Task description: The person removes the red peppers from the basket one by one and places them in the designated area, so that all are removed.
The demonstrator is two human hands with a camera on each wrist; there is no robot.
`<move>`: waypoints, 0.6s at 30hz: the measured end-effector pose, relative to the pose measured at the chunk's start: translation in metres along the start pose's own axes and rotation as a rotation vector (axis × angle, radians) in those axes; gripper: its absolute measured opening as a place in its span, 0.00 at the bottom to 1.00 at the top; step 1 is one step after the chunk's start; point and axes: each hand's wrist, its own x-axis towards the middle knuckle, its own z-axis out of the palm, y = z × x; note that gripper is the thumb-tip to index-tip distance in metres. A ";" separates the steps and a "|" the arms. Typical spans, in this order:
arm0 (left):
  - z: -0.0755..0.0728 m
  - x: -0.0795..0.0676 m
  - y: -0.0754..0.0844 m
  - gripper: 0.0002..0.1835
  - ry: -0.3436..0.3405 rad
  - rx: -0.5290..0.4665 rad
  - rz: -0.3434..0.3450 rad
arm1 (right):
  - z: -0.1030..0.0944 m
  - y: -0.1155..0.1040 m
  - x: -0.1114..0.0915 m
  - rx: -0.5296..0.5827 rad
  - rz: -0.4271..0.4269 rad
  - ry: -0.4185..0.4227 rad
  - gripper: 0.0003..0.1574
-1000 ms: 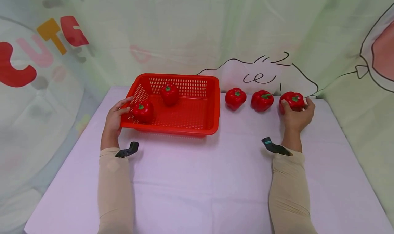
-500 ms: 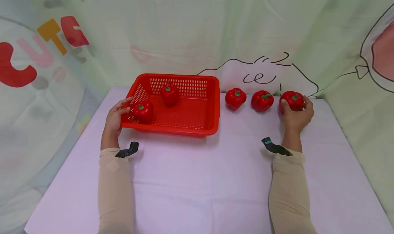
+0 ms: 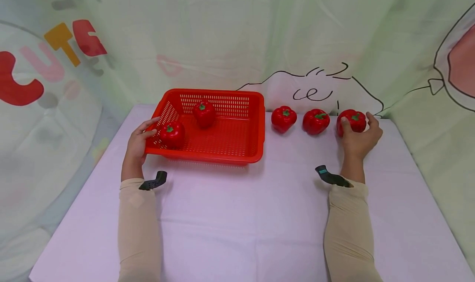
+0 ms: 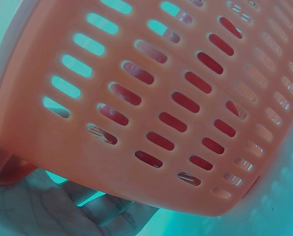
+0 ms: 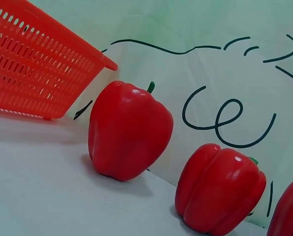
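My left hand (image 3: 137, 142) grips the left side of a red slotted plastic basket (image 3: 219, 156), thumb over the rim. In the left wrist view its fingers (image 4: 109, 211) lie along the basket's outer wall (image 4: 82, 147). Inside the basket sit two red bell peppers, one near the front left corner (image 3: 172, 134) and one farther back (image 3: 204, 113). Around the rightmost bell pepper (image 3: 355, 122) on the table, my right hand (image 3: 360, 139) has its thumb at the front, while the forefinger stands slightly away from its right side. The right wrist view shows only part of this pepper (image 5: 290, 211).
Two more bell peppers, the left (image 3: 283, 119) and the middle one (image 3: 316, 122), stand in a row between basket and right hand. A white cloth covers the table (image 3: 237, 216). Right behind the peppers hangs a printed curtain (image 3: 222, 38).
The right hand's fingers have spread and moved slightly right, away from the rightmost bell pepper, which stays in place. The left hand and basket have not moved.
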 end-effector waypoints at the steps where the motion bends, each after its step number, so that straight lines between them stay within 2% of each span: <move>1: 0.000 0.000 0.000 0.23 0.001 0.000 -0.001 | 0.000 -0.001 0.000 -0.001 -0.005 0.003 0.43; 6: 0.000 -0.001 0.000 0.23 -0.001 -0.007 -0.005 | -0.003 -0.007 -0.003 -0.027 -0.030 0.032 0.42; 13: 0.000 -0.001 -0.001 0.23 -0.007 -0.004 -0.001 | -0.006 -0.028 -0.019 -0.076 -0.192 0.119 0.38; 18: 0.000 -0.002 0.001 0.23 -0.014 -0.014 -0.006 | -0.002 -0.057 -0.044 -0.059 -0.299 0.069 0.37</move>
